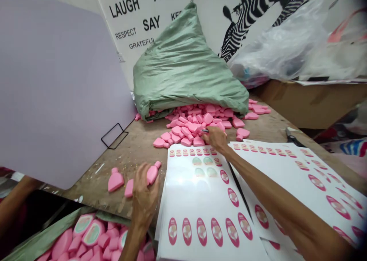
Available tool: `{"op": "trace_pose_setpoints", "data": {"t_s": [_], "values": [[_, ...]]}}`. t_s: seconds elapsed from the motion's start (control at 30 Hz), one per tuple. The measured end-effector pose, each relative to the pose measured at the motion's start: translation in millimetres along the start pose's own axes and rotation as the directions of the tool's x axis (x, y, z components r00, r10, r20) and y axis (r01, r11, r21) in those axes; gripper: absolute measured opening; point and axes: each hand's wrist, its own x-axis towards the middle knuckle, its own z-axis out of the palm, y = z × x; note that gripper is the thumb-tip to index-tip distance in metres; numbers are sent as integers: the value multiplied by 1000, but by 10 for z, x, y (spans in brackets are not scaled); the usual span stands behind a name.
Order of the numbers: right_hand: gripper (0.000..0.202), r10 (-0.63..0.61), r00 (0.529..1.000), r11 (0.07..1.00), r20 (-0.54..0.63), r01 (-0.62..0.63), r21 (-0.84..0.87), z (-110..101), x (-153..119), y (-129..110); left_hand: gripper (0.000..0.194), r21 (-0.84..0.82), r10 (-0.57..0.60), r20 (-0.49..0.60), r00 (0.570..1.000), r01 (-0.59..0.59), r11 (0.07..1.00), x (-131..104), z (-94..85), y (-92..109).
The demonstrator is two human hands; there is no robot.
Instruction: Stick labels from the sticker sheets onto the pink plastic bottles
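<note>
My left hand (145, 194) is closed on a pink bottle-shaped piece (152, 174) above the wooden table. Other pink pieces lie just to its left, one (115, 181) separate and another (129, 188) close beside my fingers. My right hand (215, 138) reaches to the front of a pile of pink pieces (186, 129); its fingers are bent round a small dark item (204, 130) that is too small to name. Beneath my right forearm lie white sticker sheets (197, 203) with pink oval and green round labels.
A green sack (186, 70) stands behind the pile. More sticker sheets (275, 177) and a dark-handled tool (294, 138) lie right. A lilac panel (63, 81) rises left, near a black wire stand (114, 136). Below, a green-edged container (48, 230) holds labelled pink pieces. Someone's arm (17, 196) shows far left.
</note>
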Motion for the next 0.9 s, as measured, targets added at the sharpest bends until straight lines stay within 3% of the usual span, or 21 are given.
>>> {"op": "trace_pose_setpoints", "data": {"t_s": [0.07, 0.1, 0.17, 0.2, 0.23, 0.27, 0.33, 0.43, 0.5, 0.7, 0.9], "values": [[34, -19, 995, 995, 95, 9, 100, -104, -226, -54, 31, -268, -111, 138, 984, 145, 952, -35, 84, 282], [37, -53, 979, 980, 196, 13, 201, -165, -387, -100, 34, -379, -195, 235, 952, 275, 884, -62, 149, 415], [41, -207, 872, 866, 444, -48, 497, -293, -756, -212, 40, -530, -257, 506, 823, 532, 660, -137, 304, 639], [41, -286, 794, 801, 537, -109, 588, -353, -934, -261, 40, -568, -233, 611, 756, 624, 536, -186, 382, 721], [40, -328, 754, 759, 569, -148, 634, -404, -1087, -289, 40, -578, -201, 690, 696, 696, 426, -236, 453, 780], [39, -327, 748, 750, 578, -166, 640, -442, -1207, -288, 40, -572, -189, 735, 651, 745, 342, -285, 511, 817], [38, -193, 833, 813, 518, -159, 559, -469, -1334, -182, 41, -540, -235, 765, 599, 796, 272, -356, 591, 840], [36, 54, 959, 943, 280, -141, 302, -396, -1317, 142, 42, -515, -294, 737, 609, 787, 339, -359, 661, 831], [29, 52, 986, 985, 161, -77, 151, -305, -1270, 334, 41, -516, -276, 722, 634, 760, 395, -312, 726, 840], [15, -214, 973, 973, 83, 220, -65, -125, -1299, 450, 31, -456, -344, 691, 636, 752, 475, -235, 1046, 834], [16, -191, 975, 980, 110, 197, -40, -148, -1337, 436, 39, -528, -223, 692, 687, 692, 492, -307, 1104, 723]]}}
